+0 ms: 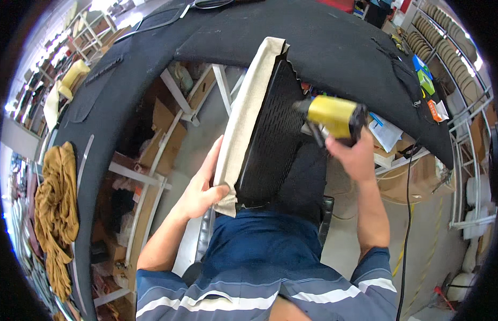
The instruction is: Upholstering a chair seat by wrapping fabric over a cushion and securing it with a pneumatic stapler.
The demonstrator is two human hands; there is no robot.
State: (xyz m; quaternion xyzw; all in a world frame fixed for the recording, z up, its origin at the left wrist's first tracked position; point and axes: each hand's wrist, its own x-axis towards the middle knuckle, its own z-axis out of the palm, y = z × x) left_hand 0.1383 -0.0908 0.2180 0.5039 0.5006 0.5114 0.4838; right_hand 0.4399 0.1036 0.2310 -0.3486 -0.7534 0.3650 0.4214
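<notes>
Tilted upright above my lap is a long cushion panel [269,144], with cream fabric wrapped along its left side and a black, slotted face toward the right. My left hand [198,190] grips its lower left edge, thumb on the cream fabric [249,107] near the bottom corner. In my right hand [356,155] is a yellow-and-black staple gun [332,115], slightly blurred. Its nose points left toward the panel's black face; whether they touch I cannot tell.
A black-covered table [222,32] curves around me, with shelves of boxes beneath. Brown cloth [59,208] lies at the left. Small boxes [425,83] sit at the right, where a black cable [408,224] hangs. Beyond stands a metal rack [468,160].
</notes>
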